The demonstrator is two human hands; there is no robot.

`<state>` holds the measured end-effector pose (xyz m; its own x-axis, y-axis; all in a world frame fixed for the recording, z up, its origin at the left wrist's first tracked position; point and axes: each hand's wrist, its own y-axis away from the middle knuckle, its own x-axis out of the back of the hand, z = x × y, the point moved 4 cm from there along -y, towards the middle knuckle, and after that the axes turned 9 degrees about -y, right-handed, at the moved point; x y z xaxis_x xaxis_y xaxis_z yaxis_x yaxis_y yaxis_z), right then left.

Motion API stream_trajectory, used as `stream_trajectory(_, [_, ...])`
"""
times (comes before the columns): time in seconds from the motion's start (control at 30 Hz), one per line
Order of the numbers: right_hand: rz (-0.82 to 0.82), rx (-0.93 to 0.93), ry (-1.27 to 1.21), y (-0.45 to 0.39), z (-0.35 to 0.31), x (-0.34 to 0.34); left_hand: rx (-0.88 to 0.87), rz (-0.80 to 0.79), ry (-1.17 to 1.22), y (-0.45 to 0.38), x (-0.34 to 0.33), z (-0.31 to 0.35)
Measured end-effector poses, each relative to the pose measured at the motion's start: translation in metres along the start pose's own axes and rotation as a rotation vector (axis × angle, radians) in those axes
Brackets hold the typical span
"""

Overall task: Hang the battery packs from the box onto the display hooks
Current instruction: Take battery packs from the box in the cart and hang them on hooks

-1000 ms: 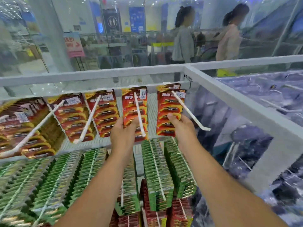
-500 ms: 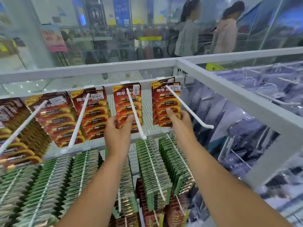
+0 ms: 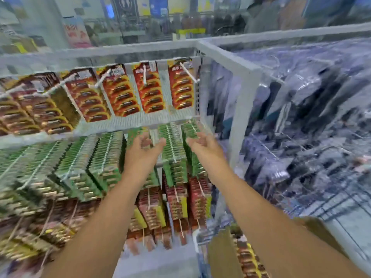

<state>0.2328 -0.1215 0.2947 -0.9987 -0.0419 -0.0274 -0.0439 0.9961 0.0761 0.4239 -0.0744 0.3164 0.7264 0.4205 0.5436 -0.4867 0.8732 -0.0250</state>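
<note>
Between packs: both hands, left hand (image 3: 143,146) and right hand (image 3: 202,142), are held empty with fingers relaxed below the red battery packs (image 3: 180,87); next, a pack is to be fetched from the box (image 3: 226,255) down by the right forearm.

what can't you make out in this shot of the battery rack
Head view only:
- Print on the top-row red battery packs: motion blur.
- Fingers of the left hand and right hand: smeared, so contact with the green packs is unclear.
- Cardboard box: cut by the bottom edge, partly behind the right forearm.
- Items in clear bags: blur and glare.
</note>
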Motion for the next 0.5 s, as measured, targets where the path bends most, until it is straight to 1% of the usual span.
stream_trajectory(0.1, [-0.012,-0.010,-0.030,0.056,0.017,0.047,-0.012,-0.045,-0.008,0.069,-0.015,0.006])
stream_trajectory(0.23, [0.018,-0.097,-0.036,0.116,0.048,0.130,-0.023,-0.141,0.027,0.133,-0.066,0.014])
stream_trajectory(0.37, [0.180,-0.215,-0.024,0.148,0.083,0.220,-0.014,-0.278,0.035,0.162,-0.151,0.018])
stream_trajectory(0.5, [0.399,-0.302,0.015,0.169,0.122,0.296,-0.039,-0.460,-0.055,0.187,-0.241,0.011])
